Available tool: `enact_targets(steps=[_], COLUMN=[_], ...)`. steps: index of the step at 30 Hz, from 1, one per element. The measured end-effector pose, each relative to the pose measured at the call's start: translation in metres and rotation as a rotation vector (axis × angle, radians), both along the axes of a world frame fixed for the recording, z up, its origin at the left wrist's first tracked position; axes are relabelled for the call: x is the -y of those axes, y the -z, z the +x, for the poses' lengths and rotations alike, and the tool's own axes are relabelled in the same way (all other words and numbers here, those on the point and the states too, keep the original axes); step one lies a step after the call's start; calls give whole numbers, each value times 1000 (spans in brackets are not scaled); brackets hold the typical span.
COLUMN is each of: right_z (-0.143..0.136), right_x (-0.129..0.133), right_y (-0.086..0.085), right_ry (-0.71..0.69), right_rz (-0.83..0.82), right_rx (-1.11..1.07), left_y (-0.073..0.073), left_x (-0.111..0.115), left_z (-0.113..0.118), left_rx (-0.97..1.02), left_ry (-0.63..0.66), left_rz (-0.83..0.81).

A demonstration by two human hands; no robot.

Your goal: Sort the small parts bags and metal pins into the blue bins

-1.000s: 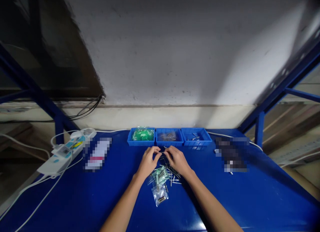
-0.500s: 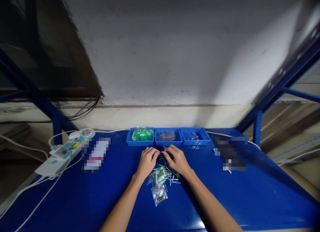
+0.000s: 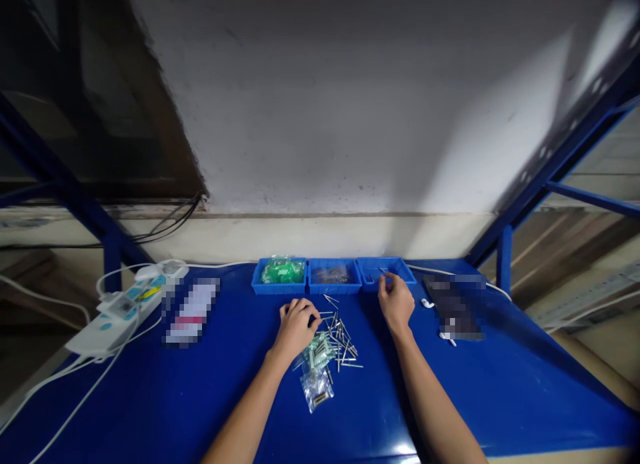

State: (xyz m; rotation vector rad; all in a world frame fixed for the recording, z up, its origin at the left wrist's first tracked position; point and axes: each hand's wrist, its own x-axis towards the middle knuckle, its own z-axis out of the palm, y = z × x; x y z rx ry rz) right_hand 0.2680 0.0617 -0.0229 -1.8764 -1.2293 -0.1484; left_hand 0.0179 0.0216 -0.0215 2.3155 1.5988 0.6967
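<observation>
My left hand (image 3: 299,325) rests at the left edge of a loose pile of thin metal pins (image 3: 345,344), which look like pop rivets. Its fingers are curved and a gap shows between thumb and forefinger; no held thing is visible. My right hand (image 3: 397,303) is at the front edge of the right blue bin (image 3: 409,277), fingertips over it, thumb and forefinger slightly apart. A few pins (image 3: 371,278) lie in that bin. Small clear bags with green print (image 3: 320,349) lie by the pile, and a clear bag with short brass-coloured pieces (image 3: 317,391) is nearer me.
Left of it stand a middle bin (image 3: 334,289) with brownish contents and a bin (image 3: 279,289) of green bags. A power strip (image 3: 120,311) with white cables and a blurred phone-like object (image 3: 193,311) are left. White earbuds (image 3: 427,303) and a dark blurred object (image 3: 455,307) are right.
My hands were together above the pile with a thin pin between the fingertips. My right hand has moved right to the right bin; my left hand has stayed near the pile.
</observation>
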Motion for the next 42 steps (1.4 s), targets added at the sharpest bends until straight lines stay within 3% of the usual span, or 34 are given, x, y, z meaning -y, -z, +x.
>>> enact_targets(steps=[3, 8, 11, 32, 38, 42], right_z=[-16, -59, -74, -73, -77, -73], right_x=[6, 24, 29, 35, 38, 36], right_y=[1, -3, -5, -19, -18, -21], right_ry=[-155, -776, -966, -995, -1028, -1005], right_rz=[41, -37, -113, -38, -23, -9], right_rx=[-10, 101, 185, 106, 127, 171], left_y=[2, -1, -2, -10, -15, -10], left_x=[-2, -5, -7, -3, 0, -3], left_z=[-1, -5, -6, -6, -5, -6], left_rx=[30, 197, 275, 370, 325, 282], left_ry=[-13, 41, 68, 45, 19, 37], left_rz=[22, 71, 92, 160, 172, 111])
